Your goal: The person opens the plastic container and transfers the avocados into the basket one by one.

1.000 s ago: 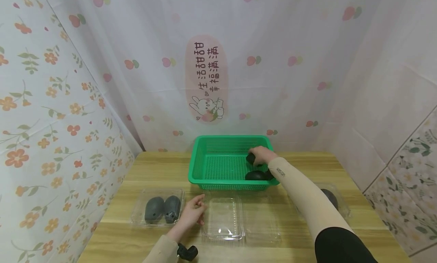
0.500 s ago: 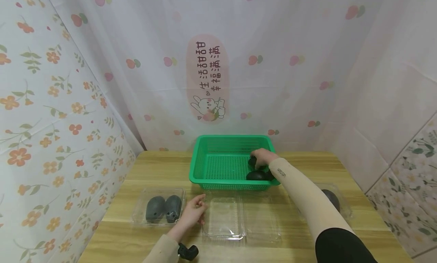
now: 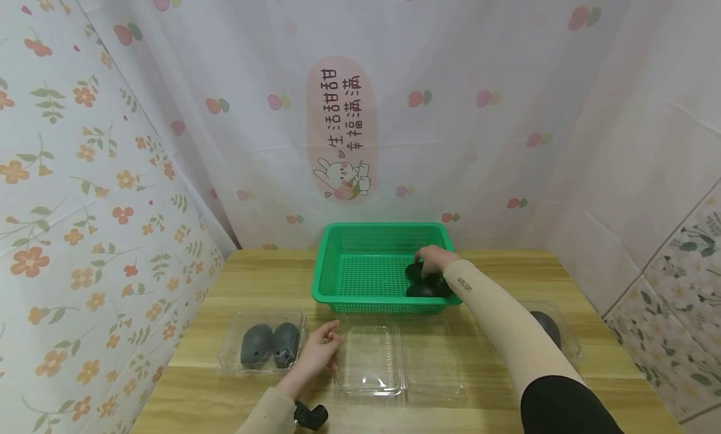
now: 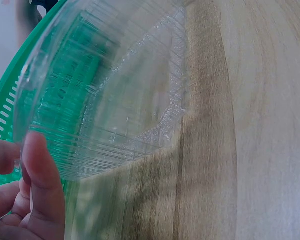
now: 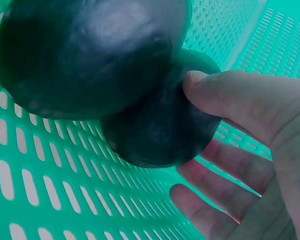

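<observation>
Fingers of the right hand (image 3: 435, 258) are curled around one dark oval piece (image 5: 160, 127), and the thumb and index finger of the left hand (image 3: 318, 347) pinch the edge of an open clear container (image 3: 367, 359). On the wooden table (image 3: 267, 280) stands the green basket (image 3: 360, 300), and in front of it lies this container, with a clear box (image 3: 230, 356) to its left. The gripped piece is in the basket's right part, just beside a second piece (image 3: 421, 290), and two more pieces (image 3: 256, 343) are inside the clear box.

back: white fruit-print curtain (image 3: 445, 130) (rabbit motif (image 3: 341, 130) on it) | left: orange-flowered cloth (image 3: 101, 190) | front: wood-grained table (image 3: 267, 280)
</observation>
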### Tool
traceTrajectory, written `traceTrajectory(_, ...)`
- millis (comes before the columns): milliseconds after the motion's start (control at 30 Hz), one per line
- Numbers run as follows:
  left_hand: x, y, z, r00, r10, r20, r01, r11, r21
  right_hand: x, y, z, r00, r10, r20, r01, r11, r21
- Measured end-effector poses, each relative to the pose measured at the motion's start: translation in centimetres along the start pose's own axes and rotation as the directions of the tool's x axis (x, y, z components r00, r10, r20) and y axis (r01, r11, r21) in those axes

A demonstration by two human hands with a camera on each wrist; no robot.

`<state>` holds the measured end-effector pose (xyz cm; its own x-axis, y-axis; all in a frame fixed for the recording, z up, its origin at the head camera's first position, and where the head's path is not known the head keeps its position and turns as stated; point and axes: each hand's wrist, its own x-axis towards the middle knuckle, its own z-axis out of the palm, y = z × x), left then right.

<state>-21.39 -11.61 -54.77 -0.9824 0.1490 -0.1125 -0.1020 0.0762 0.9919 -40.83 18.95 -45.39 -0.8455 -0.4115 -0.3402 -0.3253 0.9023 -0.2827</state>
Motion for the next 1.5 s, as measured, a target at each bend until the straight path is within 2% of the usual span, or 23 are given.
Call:
traceTrajectory(233,0.2,-0.4,0.2,1.0,0.012,0.006,-0.012,1.0,0.011,-0.5,0.3,0.0,1.0,0.019,-0.001,-0.019,1.0,0.004)
traceTrajectory(367,0.0,0.0,0.4,1.0,0.008,0.007,-0.008,1.0,0.004,-0.9,0.4,-0.3,1.0,0.014,-0.009,-0.013,1.0,0.006)
traceTrajectory(567,0.0,0.3,0.4,1.0,0.012,0.006,-0.012,1.0,0.003,-1.7,0.6,-1.1,0.996,-0.061,-0.063,0.062,0.998,0.021)
traceTrajectory(667,0.1,0.1,0.3,1.0,0.008,0.004,-0.008,1.0,0.007,-2.4,0.8,-1.6,0.986,-0.109,-0.123,0.12,0.989,0.087)
traceTrajectory(867,0.0,0.0,-0.1,1.0,-0.005,0.004,0.005,1.0,0.011,-5.5,1.3,-1.7,0.951,-0.155,-0.269,0.221,0.946,0.237)
traceTrajectory(1033,0.0,0.2,-0.2,1.0,0.003,0.013,-0.003,1.0,0.026,-9.1,2.4,-0.7,0.9,-0.142,-0.412,0.294,0.896,0.334)
traceTrajectory(1100,0.1,0.4,-0.1,1.0,0.006,0.013,-0.006,1.0,0.026,-10.4,3.2,0.1,0.879,-0.128,-0.459,0.309,0.886,0.345)
traceTrajectory(1367,0.2,0.3,0.0,1.0,0.002,0.013,-0.003,0.999,0.044,-15.7,5.8,3.4,0.829,-0.017,-0.559,0.25,0.906,0.343)
traceTrajectory(1433,0.1,0.2,0.1,1.0,-0.006,0.012,0.005,0.999,0.049,-17.0,6.7,4.4,0.818,0.021,-0.574,0.213,0.917,0.337)
traceTrajectory(1500,0.1,0.3,0.2,1.0,-0.01,0.009,0.01,0.999,0.046,-18.1,7.7,5.5,0.809,0.071,-0.583,0.143,0.939,0.313)
